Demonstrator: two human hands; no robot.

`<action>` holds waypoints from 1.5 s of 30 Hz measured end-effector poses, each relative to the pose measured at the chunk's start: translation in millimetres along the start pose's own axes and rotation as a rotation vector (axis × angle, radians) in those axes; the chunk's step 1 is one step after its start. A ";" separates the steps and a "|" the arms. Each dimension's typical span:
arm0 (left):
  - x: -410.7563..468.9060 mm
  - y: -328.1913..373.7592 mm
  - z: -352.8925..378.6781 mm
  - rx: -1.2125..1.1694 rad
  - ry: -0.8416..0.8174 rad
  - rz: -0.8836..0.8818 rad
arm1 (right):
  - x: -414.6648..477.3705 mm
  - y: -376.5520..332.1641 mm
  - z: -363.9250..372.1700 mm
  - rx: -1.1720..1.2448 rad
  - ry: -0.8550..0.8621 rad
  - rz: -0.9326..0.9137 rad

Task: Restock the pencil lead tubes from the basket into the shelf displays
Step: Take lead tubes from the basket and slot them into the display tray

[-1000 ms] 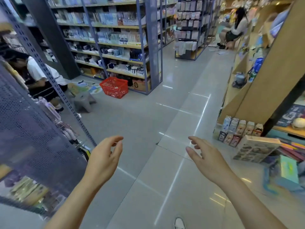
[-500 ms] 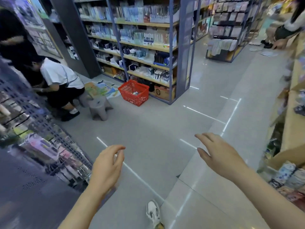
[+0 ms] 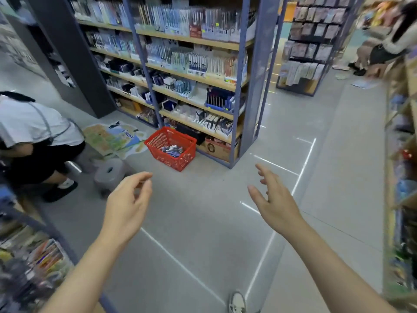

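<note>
Facing the basket (image 3: 178,160) on the floor (image 3: 203,222) by the far shelf (image 3: 258,86), we hold left hand (image 3: 126,206) and right hand (image 3: 276,204) loose, empty; its tubes (image 3: 172,149) look light, slick: pinch mid-barrel.

Your left hand (image 3: 127,206): raised in front of you, its back toward the camera, fingers loosely curled, thumb and forefinger tips near each other, nothing held.
Your right hand (image 3: 278,205): raised at about the same height, well apart from the left, fingers spread and slightly bent, thumb out to the left, nothing held.
Your left forearm (image 3: 79,274): bare, rising from the lower left.
Your right forearm (image 3: 338,269): bare, rising from the lower right.
Your foot (image 3: 237,303): one pale shoe at the bottom edge.
</note>
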State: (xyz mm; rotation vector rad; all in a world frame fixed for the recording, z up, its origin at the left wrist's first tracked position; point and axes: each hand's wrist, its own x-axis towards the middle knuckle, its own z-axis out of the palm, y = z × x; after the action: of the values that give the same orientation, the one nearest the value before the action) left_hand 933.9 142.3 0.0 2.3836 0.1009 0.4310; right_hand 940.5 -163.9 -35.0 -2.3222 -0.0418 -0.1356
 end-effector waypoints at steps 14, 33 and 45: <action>362.1 -103.5 90.2 -0.049 -0.011 -0.184 | 410.1 -33.9 90.9 -0.013 -0.126 -0.059; 804.6 -419.5 213.2 0.199 -0.513 -0.166 | 788.0 -35.4 457.6 -0.053 -0.240 0.264; 961.7 -634.7 453.9 0.184 -0.637 -0.211 | 967.5 109.7 708.3 0.175 -0.167 0.676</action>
State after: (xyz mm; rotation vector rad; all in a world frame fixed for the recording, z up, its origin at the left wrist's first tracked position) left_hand 2019.5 512.6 -466.9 2.5385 0.1001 -0.4590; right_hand 1970.1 264.9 -488.7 -2.0472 0.6155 0.3860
